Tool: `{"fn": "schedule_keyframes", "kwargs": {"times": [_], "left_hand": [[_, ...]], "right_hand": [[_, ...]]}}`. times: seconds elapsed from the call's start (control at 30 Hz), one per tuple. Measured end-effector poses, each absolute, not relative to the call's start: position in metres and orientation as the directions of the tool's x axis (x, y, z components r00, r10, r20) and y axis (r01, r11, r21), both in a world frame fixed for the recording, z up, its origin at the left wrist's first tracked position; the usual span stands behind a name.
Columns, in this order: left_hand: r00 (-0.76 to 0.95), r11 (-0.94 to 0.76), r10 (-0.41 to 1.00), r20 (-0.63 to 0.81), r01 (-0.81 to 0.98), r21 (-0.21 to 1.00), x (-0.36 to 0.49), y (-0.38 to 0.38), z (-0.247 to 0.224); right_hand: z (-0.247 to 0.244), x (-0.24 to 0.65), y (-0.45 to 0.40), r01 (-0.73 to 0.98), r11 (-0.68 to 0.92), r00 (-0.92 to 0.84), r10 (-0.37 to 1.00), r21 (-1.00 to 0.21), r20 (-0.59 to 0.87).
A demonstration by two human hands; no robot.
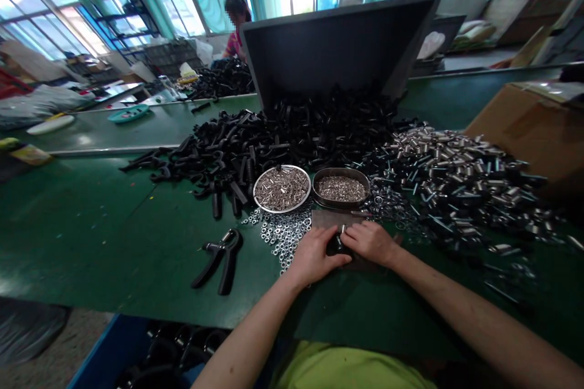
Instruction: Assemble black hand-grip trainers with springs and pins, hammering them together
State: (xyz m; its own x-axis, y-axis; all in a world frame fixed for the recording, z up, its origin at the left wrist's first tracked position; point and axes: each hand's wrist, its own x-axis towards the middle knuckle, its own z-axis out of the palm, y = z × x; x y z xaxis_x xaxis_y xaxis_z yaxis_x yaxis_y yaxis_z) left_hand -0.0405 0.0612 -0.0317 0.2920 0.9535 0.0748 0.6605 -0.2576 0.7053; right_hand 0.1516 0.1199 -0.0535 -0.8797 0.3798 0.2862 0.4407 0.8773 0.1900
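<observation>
My left hand [316, 254] is closed around a small black part [336, 244], mostly covered by the fingers. Facing it, my right hand [370, 240] pinches a small silvery metal piece [343, 228] at that part; whether the two are joined is hidden. Both hands work over a flat metal plate [325, 217] on the green table. To their left lies an assembled hand grip exerciser [224, 258], black with two spread handles. Just beyond the plate are a round dish [281, 189] of tiny metal pins and an oval tin [341, 188] of small metal pieces.
Loose nuts [285, 240] lie left of the hands. Black handles [228, 146] spill from a tipped grey bin [337, 42]. Metal cylinders and screws [469, 176] are heaped at right, beside a cardboard box [533, 127]. A blue crate [109, 352] stands below; a person [235, 36] sits behind.
</observation>
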Motion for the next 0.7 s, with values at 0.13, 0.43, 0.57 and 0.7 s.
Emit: {"fn": "schedule_keyframes", "kwargs": {"times": [0.13,0.43,0.57,0.7], "left_hand": [[0.346,-0.374,0.926,0.150,0.788,0.489,-0.033,0.048,-0.042],[0.138,-0.198,0.979,0.152,0.833,0.518,-0.027,0.046,-0.050],[0.131,-0.176,0.984,0.123,0.844,0.507,-0.026,0.049,-0.047],[0.115,-0.149,0.989,0.097,0.846,0.512,-0.025,0.049,-0.046]], "right_hand": [[-0.045,0.155,0.109,0.476,0.865,-0.862,0.423,0.157,0.280],[-0.063,0.269,0.037,0.937,0.302,-0.273,0.946,-0.175,0.173],[-0.060,0.280,0.021,0.942,0.007,-0.009,1.000,-0.336,-0.005],[-0.020,0.233,0.027,0.794,0.028,-0.070,0.996,-0.607,-0.046]]}}
